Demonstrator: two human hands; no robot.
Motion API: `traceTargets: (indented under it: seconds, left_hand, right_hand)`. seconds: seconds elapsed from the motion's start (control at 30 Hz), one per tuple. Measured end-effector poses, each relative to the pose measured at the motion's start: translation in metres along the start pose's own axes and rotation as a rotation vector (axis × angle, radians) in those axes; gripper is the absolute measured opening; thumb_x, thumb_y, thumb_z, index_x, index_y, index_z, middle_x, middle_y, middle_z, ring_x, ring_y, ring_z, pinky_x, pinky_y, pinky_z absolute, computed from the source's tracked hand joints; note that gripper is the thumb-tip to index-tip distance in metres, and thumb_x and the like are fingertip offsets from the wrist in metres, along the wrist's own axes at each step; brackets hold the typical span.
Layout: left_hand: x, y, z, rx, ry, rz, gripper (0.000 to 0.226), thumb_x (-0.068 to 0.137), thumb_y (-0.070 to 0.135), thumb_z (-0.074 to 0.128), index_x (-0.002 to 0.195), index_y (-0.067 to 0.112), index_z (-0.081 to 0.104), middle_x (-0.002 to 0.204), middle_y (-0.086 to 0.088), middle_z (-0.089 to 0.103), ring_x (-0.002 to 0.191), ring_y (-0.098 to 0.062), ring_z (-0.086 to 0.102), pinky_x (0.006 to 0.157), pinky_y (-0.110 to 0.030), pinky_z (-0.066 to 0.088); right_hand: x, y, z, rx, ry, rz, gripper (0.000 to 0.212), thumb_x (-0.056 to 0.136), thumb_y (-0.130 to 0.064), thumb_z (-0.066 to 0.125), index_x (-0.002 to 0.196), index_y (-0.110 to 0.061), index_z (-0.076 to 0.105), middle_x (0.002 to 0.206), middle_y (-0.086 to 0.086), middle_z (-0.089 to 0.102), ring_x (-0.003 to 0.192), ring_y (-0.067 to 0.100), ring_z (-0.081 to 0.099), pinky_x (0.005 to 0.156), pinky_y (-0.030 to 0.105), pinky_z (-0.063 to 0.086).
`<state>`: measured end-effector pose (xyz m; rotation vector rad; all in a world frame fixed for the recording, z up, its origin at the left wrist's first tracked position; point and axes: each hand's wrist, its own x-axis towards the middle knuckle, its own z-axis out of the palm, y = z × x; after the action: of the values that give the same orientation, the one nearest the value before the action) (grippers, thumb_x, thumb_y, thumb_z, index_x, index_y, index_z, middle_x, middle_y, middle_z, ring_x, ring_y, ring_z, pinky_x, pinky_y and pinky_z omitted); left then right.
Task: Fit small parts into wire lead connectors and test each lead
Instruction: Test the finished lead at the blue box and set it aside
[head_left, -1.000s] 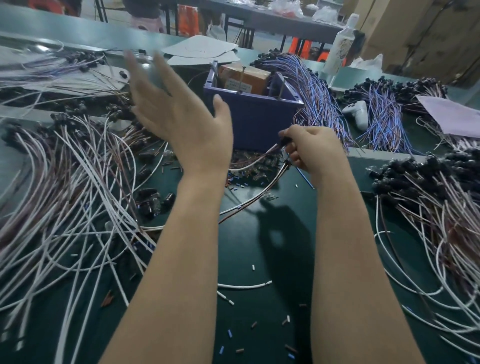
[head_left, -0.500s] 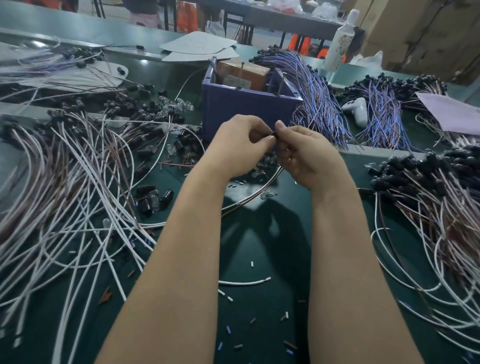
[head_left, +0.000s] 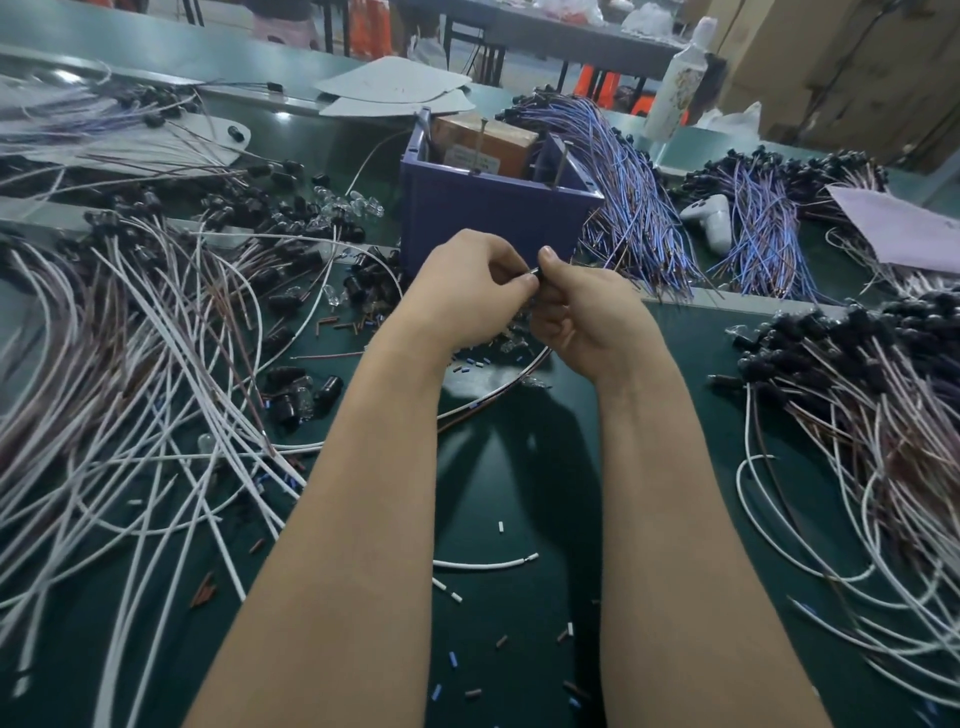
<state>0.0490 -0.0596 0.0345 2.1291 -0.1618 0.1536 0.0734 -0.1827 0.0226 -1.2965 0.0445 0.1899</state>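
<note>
We see both hands meet in front of the purple box (head_left: 493, 223), above the green table (head_left: 524, 499). The left hand (head_left: 462, 293) pinches a small dark connector (head_left: 535, 271) between thumb and forefinger. The right hand (head_left: 589, 325) grips the same piece from the other side, thumb on top and the other fingers curled under. The fingertips cover almost all of the piece. We make out only a short dark end with a light glint, so we cannot tell whether a part sits inside it.

Its wire lead (head_left: 491, 396) comes out under the right palm and curves down to the left on the table, where the left forearm hides its far end. The palm sides of both hands are turned away from us.

On the left lies a wide heap of white and brown leads (head_left: 135, 405), cut off by the frame edge. On the right is another heap with black connectors (head_left: 831, 343), also cut off. Some black caps (head_left: 330, 389) and clear bulbs (head_left: 304, 400) lie loose near the left forearm, too blurred to count.
</note>
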Motion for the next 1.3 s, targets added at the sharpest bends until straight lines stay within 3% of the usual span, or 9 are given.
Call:
traceTargets:
  seconds: [0.13, 0.2, 0.33, 0.47, 0.6, 0.7, 0.97, 1.17, 1.3]
  left_hand:
    - [0.002, 0.002, 0.007, 0.074, 0.075, -0.062, 0.016, 0.091, 0.024, 0.057, 0.099, 0.018, 0.069, 0.097, -0.004, 0.070, 0.095, -0.023, 0.064, 0.088, -0.036, 0.052]
    - [0.002, 0.004, 0.007, 0.083, 0.102, -0.075, 0.016, 0.090, 0.024, 0.057, 0.100, 0.018, 0.069, 0.098, -0.005, 0.070, 0.095, -0.024, 0.064, 0.087, -0.036, 0.052]
    - [0.001, 0.004, 0.001, 0.082, 0.042, -0.034, 0.017, 0.092, 0.028, 0.057, 0.103, 0.018, 0.067, 0.095, -0.002, 0.070, 0.088, -0.020, 0.064, 0.073, -0.031, 0.052]
    - [0.000, 0.009, -0.001, 0.160, 0.000, -0.043, 0.017, 0.092, 0.030, 0.056, 0.102, 0.021, 0.066, 0.097, -0.002, 0.069, 0.090, -0.023, 0.063, 0.081, -0.039, 0.055]
    - [-0.005, 0.007, -0.007, 0.231, -0.057, -0.086, 0.007, 0.090, 0.024, 0.060, 0.095, 0.021, 0.065, 0.099, -0.004, 0.069, 0.092, -0.023, 0.063, 0.080, -0.030, 0.051]
    - [-0.004, 0.005, -0.011, 0.146, 0.097, -0.097, 0.015, 0.091, 0.022, 0.059, 0.104, 0.020, 0.067, 0.103, -0.004, 0.068, 0.097, -0.023, 0.063, 0.086, -0.029, 0.049]
    - [-0.002, 0.003, -0.009, -0.177, 0.174, 0.058, 0.020, 0.092, 0.005, 0.053, 0.090, 0.025, 0.049, 0.102, -0.003, 0.068, 0.097, -0.020, 0.065, 0.096, -0.041, 0.048]
    - [-0.004, 0.000, -0.005, -0.308, 0.177, 0.069, 0.032, 0.091, -0.002, 0.051, 0.083, 0.028, 0.046, 0.103, -0.001, 0.066, 0.102, -0.016, 0.065, 0.099, -0.036, 0.048]
    - [-0.004, 0.001, -0.005, -0.323, 0.179, 0.076, 0.031, 0.091, -0.003, 0.050, 0.084, 0.027, 0.046, 0.105, -0.001, 0.066, 0.103, -0.015, 0.064, 0.100, -0.035, 0.047]
  right_hand:
    - [-0.001, 0.000, 0.008, -0.754, 0.247, -0.338, 0.026, 0.097, -0.024, 0.052, 0.076, -0.010, 0.053, 0.061, -0.005, 0.050, 0.060, 0.011, 0.047, 0.057, 0.024, 0.037]
    - [-0.001, -0.001, 0.013, -0.891, 0.296, -0.442, 0.019, 0.096, -0.027, 0.053, 0.084, -0.011, 0.053, 0.069, -0.007, 0.051, 0.067, 0.010, 0.049, 0.059, 0.022, 0.038]
    - [0.004, 0.001, 0.007, -0.418, 0.162, -0.255, 0.039, 0.099, -0.020, 0.049, 0.061, -0.013, 0.046, 0.052, -0.004, 0.040, 0.042, 0.006, 0.037, 0.044, 0.020, 0.031]
    - [0.007, 0.004, 0.006, -0.220, 0.081, -0.148, 0.045, 0.100, -0.016, 0.046, 0.056, -0.014, 0.037, 0.045, -0.005, 0.029, 0.035, 0.005, 0.024, 0.037, 0.018, 0.023]
    - [0.007, 0.000, -0.020, -0.270, 0.344, -0.134, 0.040, 0.100, -0.018, 0.045, 0.060, -0.015, 0.039, 0.047, -0.005, 0.030, 0.036, 0.006, 0.025, 0.039, 0.021, 0.022]
    - [0.002, -0.002, -0.036, -0.166, 0.445, -0.176, 0.035, 0.099, -0.013, 0.044, 0.065, -0.015, 0.043, 0.054, -0.001, 0.036, 0.042, 0.006, 0.029, 0.041, 0.018, 0.023]
    - [-0.004, 0.007, 0.000, -0.872, 0.122, -0.163, 0.014, 0.089, -0.007, 0.056, 0.084, -0.019, 0.061, 0.082, 0.002, 0.062, 0.074, 0.017, 0.056, 0.081, 0.037, 0.051]
    - [-0.022, -0.015, -0.005, -1.299, -0.008, 0.187, 0.020, 0.079, -0.028, 0.077, 0.079, -0.014, 0.064, 0.067, 0.003, 0.061, 0.065, 0.017, 0.058, 0.071, 0.030, 0.056]
    - [-0.025, -0.010, 0.004, -1.338, -0.112, 0.274, 0.023, 0.084, -0.016, 0.072, 0.098, 0.002, 0.067, 0.071, 0.008, 0.061, 0.077, 0.021, 0.061, 0.086, 0.036, 0.056]
